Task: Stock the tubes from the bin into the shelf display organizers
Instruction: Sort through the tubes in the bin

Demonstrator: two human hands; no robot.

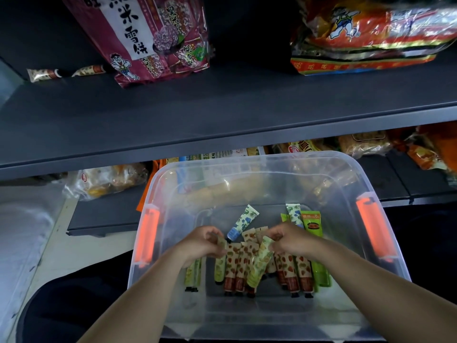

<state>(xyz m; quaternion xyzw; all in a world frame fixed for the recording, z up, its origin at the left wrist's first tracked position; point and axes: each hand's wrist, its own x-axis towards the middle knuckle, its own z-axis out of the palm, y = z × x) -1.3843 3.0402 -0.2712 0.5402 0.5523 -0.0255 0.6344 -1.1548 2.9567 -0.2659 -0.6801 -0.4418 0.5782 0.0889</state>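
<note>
I see both hands down inside the clear plastic bin with orange latches [249, 315], which sits before a dark grey metal shelf [222, 115]. My left hand [201, 245] pinches the crimped end of a pale green tube [220, 261]; my right hand [288, 240] pinches another light green tube [259, 263]. Red-spotted tubes [238, 266] lie between them on the bin floor. 2 tubes [66, 72] already lie on the shelf beside a maroon snack bag [148, 38].

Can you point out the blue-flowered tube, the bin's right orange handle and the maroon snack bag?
blue-flowered tube [243, 222]: head view, mid-body.
right orange handle [373, 227]: head view, its middle.
maroon snack bag [138, 33]: head view, front label.
</note>
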